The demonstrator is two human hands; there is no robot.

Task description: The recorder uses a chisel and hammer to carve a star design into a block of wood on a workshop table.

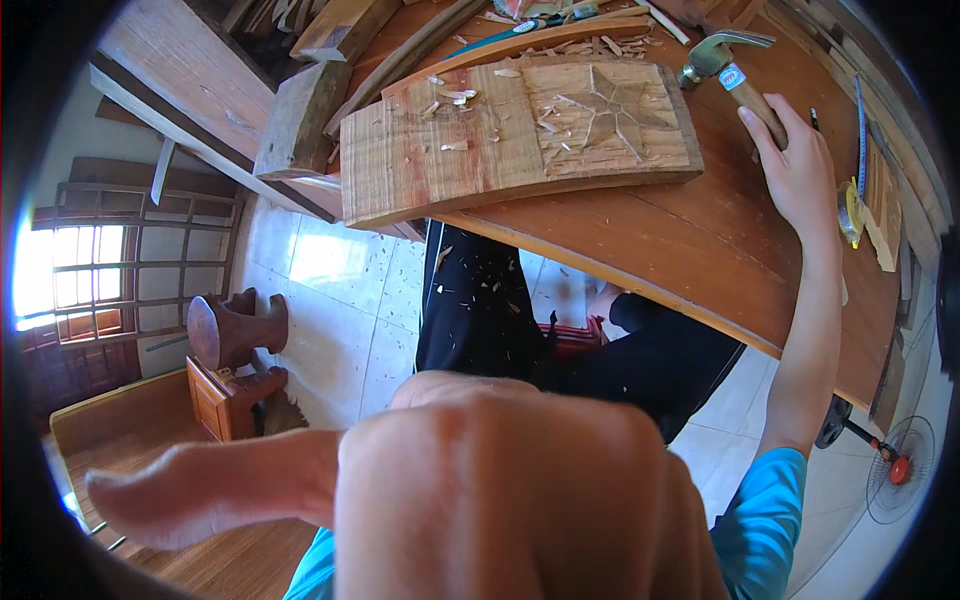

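My left hand fills the lower middle, raised very close to the camera. One digit stretches out to the left, apart from the bent others, whose tips are hidden; nothing shows in it. At the right of the table, my right hand is closed around the wooden handle of a claw hammer, whose metal head lies toward the far side. Left of the hammer lies a thick wooden board with a star carved in relief on its right half. Pale wood shavings are scattered over the board.
The board overhangs the front edge of the wooden table. Wood blocks stand at the left, and a tape measure lies at the right. My legs are below the edge. A fan stands lower right, a carved stool left.
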